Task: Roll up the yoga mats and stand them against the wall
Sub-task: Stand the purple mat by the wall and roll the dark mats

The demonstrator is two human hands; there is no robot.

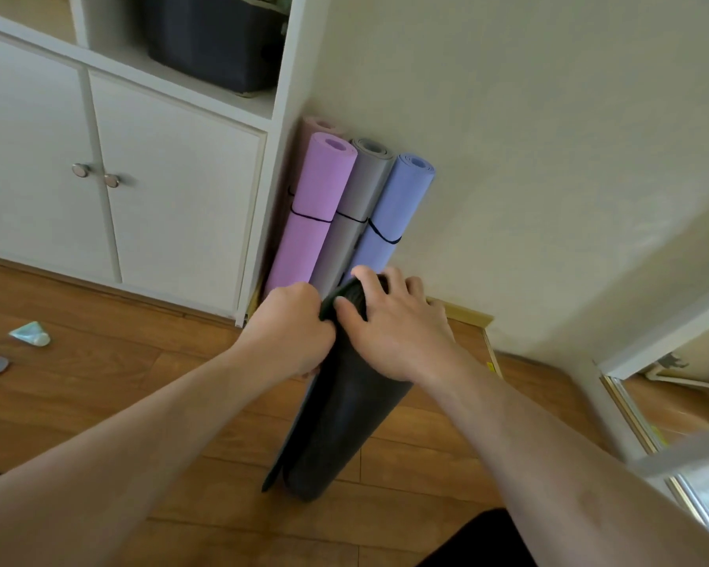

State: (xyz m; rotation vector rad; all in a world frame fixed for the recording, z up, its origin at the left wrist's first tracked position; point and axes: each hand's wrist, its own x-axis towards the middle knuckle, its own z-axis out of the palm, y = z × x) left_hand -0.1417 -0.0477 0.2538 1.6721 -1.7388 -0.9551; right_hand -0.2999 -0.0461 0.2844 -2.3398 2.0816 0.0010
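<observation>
A rolled black yoga mat [336, 423] stands upright on the wooden floor in front of me, its loose outer edge hanging along its left side. My left hand [291, 333] grips that outer edge near the top. Over the roll's top end lies my right hand [393, 329], fingers curled round it. Behind it, rolled mats lean in the corner against the cream wall [529, 137]: a purple mat [312, 214], a grey mat [357, 206] and a blue mat [389, 214], each bound by a black band. A pinkish mat [316, 126] peeks out behind them.
A white cabinet [140, 178] with two doors and a dark bin [213, 38] on its shelf stands to the left of the corner. Two small objects [31, 333] lie on the floor at far left. A mirror edge [651, 403] leans at the right.
</observation>
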